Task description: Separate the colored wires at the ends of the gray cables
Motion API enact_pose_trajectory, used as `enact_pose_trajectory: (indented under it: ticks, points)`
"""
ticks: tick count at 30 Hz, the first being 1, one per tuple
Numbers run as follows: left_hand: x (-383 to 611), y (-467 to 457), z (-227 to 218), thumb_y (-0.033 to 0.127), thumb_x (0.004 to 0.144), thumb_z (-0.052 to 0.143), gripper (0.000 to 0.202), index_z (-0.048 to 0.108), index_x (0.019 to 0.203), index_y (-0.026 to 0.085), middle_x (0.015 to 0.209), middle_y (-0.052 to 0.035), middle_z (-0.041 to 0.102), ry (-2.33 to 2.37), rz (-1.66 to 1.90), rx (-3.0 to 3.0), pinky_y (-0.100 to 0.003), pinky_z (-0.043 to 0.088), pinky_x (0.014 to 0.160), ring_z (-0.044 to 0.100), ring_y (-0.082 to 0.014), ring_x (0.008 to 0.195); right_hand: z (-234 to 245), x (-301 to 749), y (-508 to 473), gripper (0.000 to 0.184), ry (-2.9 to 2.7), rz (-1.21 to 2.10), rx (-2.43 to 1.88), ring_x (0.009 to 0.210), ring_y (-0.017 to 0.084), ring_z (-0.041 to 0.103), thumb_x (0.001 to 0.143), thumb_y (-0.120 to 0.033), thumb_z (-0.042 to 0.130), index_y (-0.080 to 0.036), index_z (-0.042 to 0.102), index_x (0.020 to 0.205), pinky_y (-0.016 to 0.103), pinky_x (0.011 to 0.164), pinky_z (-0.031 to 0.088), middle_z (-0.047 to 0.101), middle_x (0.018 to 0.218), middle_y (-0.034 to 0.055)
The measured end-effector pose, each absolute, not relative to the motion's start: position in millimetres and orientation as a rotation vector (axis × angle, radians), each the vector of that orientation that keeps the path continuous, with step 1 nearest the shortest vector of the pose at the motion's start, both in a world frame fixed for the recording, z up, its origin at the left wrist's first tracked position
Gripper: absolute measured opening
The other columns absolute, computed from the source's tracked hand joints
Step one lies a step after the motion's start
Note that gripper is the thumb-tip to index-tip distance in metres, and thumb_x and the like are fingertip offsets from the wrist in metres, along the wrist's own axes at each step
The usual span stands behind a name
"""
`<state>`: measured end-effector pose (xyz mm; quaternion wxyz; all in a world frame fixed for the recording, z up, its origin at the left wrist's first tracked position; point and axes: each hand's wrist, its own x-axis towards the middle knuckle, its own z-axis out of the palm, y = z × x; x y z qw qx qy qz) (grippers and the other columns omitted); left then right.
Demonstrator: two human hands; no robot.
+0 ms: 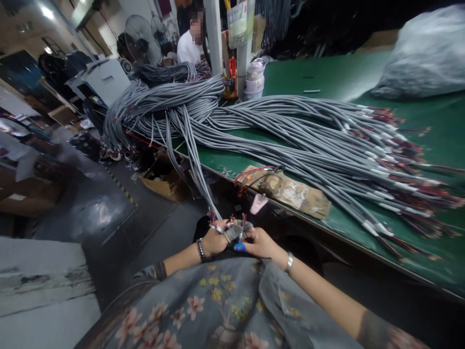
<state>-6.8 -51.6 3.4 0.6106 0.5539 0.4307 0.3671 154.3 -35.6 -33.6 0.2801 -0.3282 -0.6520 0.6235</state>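
Scrawl [226,170] on green table [286,72] unreadable; left hand [215,242], right hand [264,244] fingers gripping cables [208,194].

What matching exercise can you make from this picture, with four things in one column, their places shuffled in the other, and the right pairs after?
Things:
1. large translucent plastic bag
2. open brown cardboard box
3. flat brown wooden board
4. small blue covering

Places:
A. on a digit of the right hand
B. along the near edge of the green tabletop
C. lower than the tabletop, near its edge
D. on the tabletop, in the picture's upper right

Pairs: 1-D, 2-C, 3-B, 4-A
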Motion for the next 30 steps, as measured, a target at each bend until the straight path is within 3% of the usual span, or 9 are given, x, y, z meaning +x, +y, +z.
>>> enact_pose_trajectory:
  ticks: [5, 10, 15, 24, 30]
  points:
    - [1, -50, 8, 0.064, 0.068, 0.066, 0.051, 0.069, 0.066, 0.013, 0.068, -0.0076, 0.067, 1.017, 0.845, 1.19, -0.028, 0.047, 0.068, 0.06, -0.0174, 0.069, -26, 153, -37, 0.05, -1.626, 1.817, -0.932, 0.048, 0.008, 0.03, 0.055, -0.057, 0.074, -0.019, 0.043, 0.044, 0.023, 0.047, 0.03, 0.035, 0.047, -0.007]
    - [10, -50, 13, 0.064, 0.064, 0.068, 0.049, 0.062, 0.058, 0.015, 0.057, -0.0041, 0.062, 1.155, 0.984, 0.97, -0.027, 0.046, 0.059, 0.059, -0.0155, 0.059, -6, 166, -39, 0.03, -1.623, 1.752, -0.968, 0.054, 0.012, 0.043, 0.069, -0.047, 0.065, -0.019, 0.06, 0.06, 0.026, 0.055, 0.039, 0.051, 0.056, -0.0034]
    - [10, -50, 13, 0.062, 0.06, 0.072, 0.048, 0.058, 0.055, 0.016, 0.049, -0.001, 0.058, 1.214, 0.929, 0.977, -0.025, 0.045, 0.052, 0.055, -0.0121, 0.047, 7, 173, -38, 0.028, -1.404, 1.542, -1.096, 0.061, 0.016, 0.054, 0.069, -0.048, 0.067, -0.021, 0.062, 0.072, 0.029, 0.061, 0.047, 0.064, 0.066, 0.0003]
    - [6, -49, 21, 0.06, 0.061, 0.073, 0.048, 0.058, 0.053, 0.016, 0.05, -0.0019, 0.059, 1.108, 0.68, 1.17, -0.025, 0.048, 0.054, 0.056, -0.0126, 0.049, 19, 161, -36, 0.035, -1.097, 1.848, -1.015, 0.05, 0.016, 0.06, 0.06, -0.049, 0.076, -0.021, 0.057, 0.07, 0.031, 0.055, 0.049, 0.065, 0.054, -0.0013]
    - [8, -50, 19, 0.061, 0.063, 0.071, 0.048, 0.058, 0.052, 0.016, 0.048, -0.0017, 0.058, 1.162, 0.761, 1.141, -0.026, 0.047, 0.053, 0.055, -0.0124, 0.047, 19, 160, -41, 0.033, -0.885, 1.895, -1.062, 0.045, 0.015, 0.057, 0.055, -0.043, 0.078, -0.021, 0.055, 0.065, 0.029, 0.05, 0.047, 0.062, 0.051, -0.0026]
